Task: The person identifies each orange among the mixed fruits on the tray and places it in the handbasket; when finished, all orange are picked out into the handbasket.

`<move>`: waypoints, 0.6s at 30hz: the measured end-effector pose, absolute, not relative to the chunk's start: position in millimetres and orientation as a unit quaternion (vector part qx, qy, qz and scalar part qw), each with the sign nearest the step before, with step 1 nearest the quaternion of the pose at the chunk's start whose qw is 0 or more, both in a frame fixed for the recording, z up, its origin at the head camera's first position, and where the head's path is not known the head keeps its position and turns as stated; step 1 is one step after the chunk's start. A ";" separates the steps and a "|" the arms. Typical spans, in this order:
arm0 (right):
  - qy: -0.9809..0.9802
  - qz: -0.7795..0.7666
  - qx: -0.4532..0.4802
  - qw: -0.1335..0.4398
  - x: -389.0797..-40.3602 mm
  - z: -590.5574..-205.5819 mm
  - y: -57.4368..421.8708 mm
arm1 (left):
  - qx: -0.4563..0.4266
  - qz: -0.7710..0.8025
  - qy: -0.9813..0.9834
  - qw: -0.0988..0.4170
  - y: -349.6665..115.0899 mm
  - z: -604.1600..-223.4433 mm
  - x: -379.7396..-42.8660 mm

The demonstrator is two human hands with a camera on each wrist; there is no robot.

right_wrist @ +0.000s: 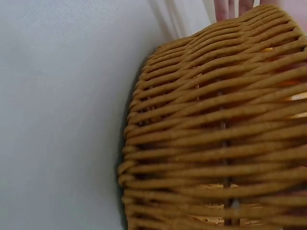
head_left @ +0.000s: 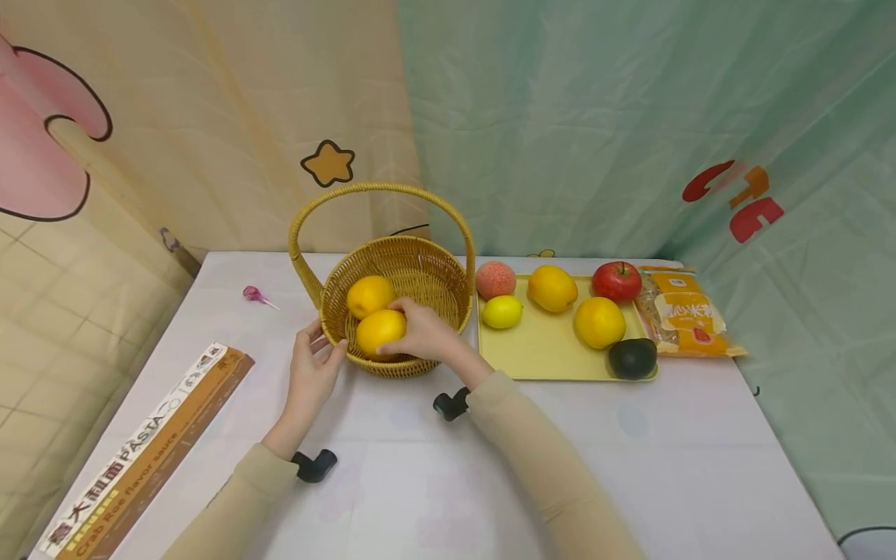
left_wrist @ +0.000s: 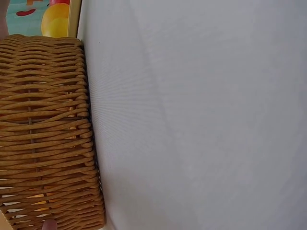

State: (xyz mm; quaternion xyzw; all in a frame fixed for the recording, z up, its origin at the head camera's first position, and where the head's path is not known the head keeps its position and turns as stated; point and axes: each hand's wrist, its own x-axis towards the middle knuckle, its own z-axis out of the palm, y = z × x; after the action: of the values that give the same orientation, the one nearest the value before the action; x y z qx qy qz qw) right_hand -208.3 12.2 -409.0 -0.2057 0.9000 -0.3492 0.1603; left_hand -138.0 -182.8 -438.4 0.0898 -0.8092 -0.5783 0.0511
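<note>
Behind your white-covered table [head_left: 392,490] hang drapes, a beige curtain [head_left: 245,78] on the left with one orange star and a green curtain [head_left: 560,117] on the right with red and orange letter-like shapes.

At the far side, left of centre, stands one wicker basket [head_left: 437,284] with its handle upright, and in it lie two yellow fruits, side by side. Your right hand [head_left: 420,330] grips the near yellow fruit [head_left: 378,330] between thumb and fingers; the far yellow fruit [head_left: 369,296] lies just beyond it. Your left hand [head_left: 313,372] touches the basket's near-left side, thumb and fingers spread apart.

Two black bent pieces show, one beside each of your wrists.

Right of the basket, one yellow tray [head_left: 539,354] bears six fruits: one pink fruit [head_left: 495,280], one lemon [head_left: 502,312], two yellow-orange fruits [head_left: 600,322], one red apple [head_left: 617,281] and one dark avocado [head_left: 632,358]. Just beside its right edge is one orange bag [head_left: 689,315], its Chinese print too small to read surely.

To the left you have one pink lollipop [head_left: 255,294] and, nearer, one long box [head_left: 147,455] reading "意大利面 PASTA" and "Crab Roe flavor sauce".
</note>
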 end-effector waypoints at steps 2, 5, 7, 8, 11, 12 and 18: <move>0.901 -0.349 -0.202 0.161 -209.1 -410.4 7.9 | 0.088 -0.583 -0.806 0.052 -182.9 -438.4 -138.0; 0.899 -0.351 -0.203 0.165 -209.2 -411.7 2.4 | 0.089 -0.580 -0.808 0.051 -183.4 -439.1 -138.1; 0.899 -0.350 -0.204 0.167 -208.6 -411.6 -0.1 | 0.090 -0.577 -0.810 0.051 -183.7 -439.9 -138.4; 0.899 -0.349 -0.205 0.167 -208.5 -411.6 -0.8 | 0.089 -0.575 -0.811 0.052 -183.6 -439.9 -138.4; 0.902 -0.341 -0.206 0.165 -208.4 -411.6 -1.7 | 0.088 -0.575 -0.812 0.052 -183.5 -439.4 -137.9; 0.903 -0.338 -0.206 0.165 -208.8 -412.0 -1.4 | 0.088 -0.575 -0.811 0.052 -183.7 -439.5 -137.9; 0.905 -0.328 -0.209 0.172 -209.9 -410.4 1.1 | 0.093 -0.573 -0.813 0.054 -183.1 -442.3 -138.9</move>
State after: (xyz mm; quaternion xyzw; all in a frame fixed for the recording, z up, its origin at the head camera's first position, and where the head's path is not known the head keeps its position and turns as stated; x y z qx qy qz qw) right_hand -209.9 1.1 -410.4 -0.2091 0.9051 -0.3279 0.1719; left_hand -138.9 -183.1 -442.3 0.0926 -0.8127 -0.5727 0.0543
